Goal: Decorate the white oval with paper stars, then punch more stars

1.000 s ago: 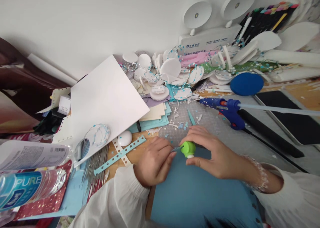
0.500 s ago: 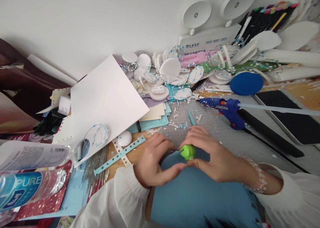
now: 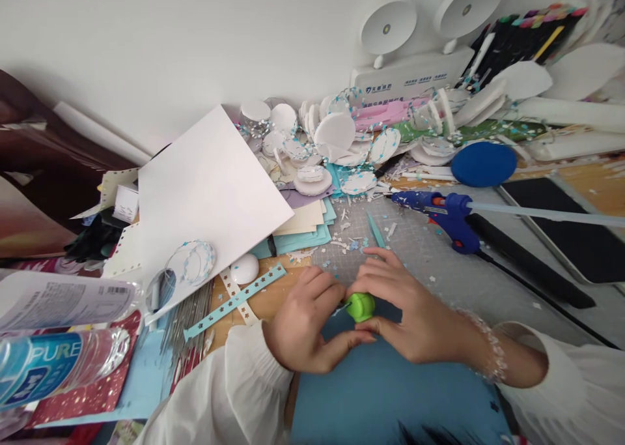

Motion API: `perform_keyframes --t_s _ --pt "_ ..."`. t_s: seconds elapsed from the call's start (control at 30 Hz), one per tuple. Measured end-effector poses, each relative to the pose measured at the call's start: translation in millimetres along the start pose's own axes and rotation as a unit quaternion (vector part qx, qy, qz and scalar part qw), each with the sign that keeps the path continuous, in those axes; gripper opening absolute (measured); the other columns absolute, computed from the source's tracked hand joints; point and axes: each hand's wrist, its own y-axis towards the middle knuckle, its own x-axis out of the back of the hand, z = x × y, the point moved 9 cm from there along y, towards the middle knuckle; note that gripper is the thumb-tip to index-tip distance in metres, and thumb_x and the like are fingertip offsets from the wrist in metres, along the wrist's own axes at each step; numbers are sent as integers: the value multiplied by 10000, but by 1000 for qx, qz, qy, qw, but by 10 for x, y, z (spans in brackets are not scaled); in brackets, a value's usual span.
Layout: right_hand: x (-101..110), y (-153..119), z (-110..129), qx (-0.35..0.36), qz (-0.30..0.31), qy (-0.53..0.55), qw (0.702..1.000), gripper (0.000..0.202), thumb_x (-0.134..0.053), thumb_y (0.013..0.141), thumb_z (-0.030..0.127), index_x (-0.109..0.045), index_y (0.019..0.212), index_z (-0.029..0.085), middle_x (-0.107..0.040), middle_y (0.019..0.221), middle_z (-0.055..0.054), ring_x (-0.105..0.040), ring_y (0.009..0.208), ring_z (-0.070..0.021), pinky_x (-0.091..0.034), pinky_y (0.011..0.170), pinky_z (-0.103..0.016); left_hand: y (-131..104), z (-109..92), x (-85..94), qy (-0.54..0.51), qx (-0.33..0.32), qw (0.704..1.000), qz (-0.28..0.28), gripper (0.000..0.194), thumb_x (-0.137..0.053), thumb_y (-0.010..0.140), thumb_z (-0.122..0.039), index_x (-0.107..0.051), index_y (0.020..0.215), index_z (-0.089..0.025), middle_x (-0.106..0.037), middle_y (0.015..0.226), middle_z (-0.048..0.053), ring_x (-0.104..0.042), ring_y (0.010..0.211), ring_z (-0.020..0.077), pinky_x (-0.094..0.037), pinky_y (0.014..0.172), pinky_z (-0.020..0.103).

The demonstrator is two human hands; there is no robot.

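My right hand point(image 3: 415, 308) grips a small lime-green punch point(image 3: 361, 307) between thumb and fingers, above a large blue sheet point(image 3: 390, 386). Beside it on the left, my left hand point(image 3: 312, 321) has its fingers curled in, with its thumb reaching under the punch. A thin blue edge shows between my left fingers and the punch, and that hand holds it. The far part of the blue sheet is hidden by both hands. A light-blue strip with star holes point(image 3: 234, 303) lies across a cream strip to the left.
A blue glue gun point(image 3: 452, 217) lies on the grey cutting mat point(image 3: 424, 262), near a phone point(image 3: 566, 227). White discs point(image 3: 334, 131) pile up along the wall. At the left are a white board point(image 3: 209, 191) and a bottle point(image 3: 58, 363).
The green punch has shifted slightly left and down in my right hand. My left fingers have closed in beside it, and the blue sheet's far edge has dropped lower.
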Motion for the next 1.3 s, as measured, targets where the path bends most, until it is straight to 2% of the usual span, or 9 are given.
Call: perform_keyframes --t_s 0.17,0.33,0.53,0.7,0.93,1.03,1.13,1.2,1.3 --pt "26 4 -13 -3 -1 -6 1000 205 -611 747 72 -558 903 193 -535 767 18 -531 751 -151 -257 1065 -458 0 86 -44 -23 43 999 12 431 -554 876 -559 -605 869 -131 -597 727 71 -517 678 193 -399 617 314" --pt "31 16 -30 -7 4 1 1000 150 -677 816 214 -566 915 193 -547 774 16 -531 769 -158 -241 1062 -444 4 139 -56 -22 63 997 41 530 -444 895 -642 -599 860 -137 -599 749 71 -531 702 195 -400 651 318" --pt "59 8 -93 -26 16 -5 1000 267 -721 807 304 -570 996 193 -585 864 -15 -508 882 -197 -281 1006 -424 -31 190 -31 38 66 996 44 504 -205 1039 -348 -542 713 -163 -557 658 33 -467 638 163 -355 666 319" --pt "94 3 -148 -43 32 -3 999 272 -716 816 348 -568 983 192 -596 880 -21 -499 886 -200 -326 924 -398 -38 182 10 39 62 997 22 497 -202 1040 -346 -516 698 -170 -550 657 31 -466 641 164 -361 665 312" --pt "61 10 -116 -37 39 -8 999 214 -711 819 306 -564 924 192 -591 835 -9 -503 847 -190 -322 938 -408 -37 169 -4 38 54 998 25 501 -204 1038 -342 -547 720 -162 -557 656 36 -470 631 167 -364 658 321" --pt "72 11 -96 -32 26 -13 999 198 -706 817 284 -554 905 192 -581 823 -6 -501 835 -188 -306 964 -422 -31 171 16 11 62 998 19 454 -255 1031 -334 -585 774 -158 -584 704 50 -501 672 176 -391 670 321" --pt "82 13 -83 -29 18 -16 999 159 -680 824 244 -544 886 192 -558 798 -3 -492 816 -186 -307 969 -434 -14 179 50 -59 81 995 4 318 -447 969 -406 -624 964 -142 -629 907 100 -572 835 205 -461 752 334" --pt "76 15 -75 -27 18 -19 999 135 -661 822 215 -541 879 193 -547 786 -1 -488 802 -184 -315 962 -440 -4 181 55 -89 88 992 -2 384 -608 870 -473 -615 1055 -138 -628 1000 122 -591 910 224 -492 798 346" --pt "60 17 -66 -25 22 -22 999 142 -664 803 193 -534 861 194 -547 788 0 -487 792 -180 -319 964 -448 0 175 33 -89 86 992 -3 489 -743 745 -515 -619 1045 -149 -652 972 107 -615 884 219 -512 789 335"
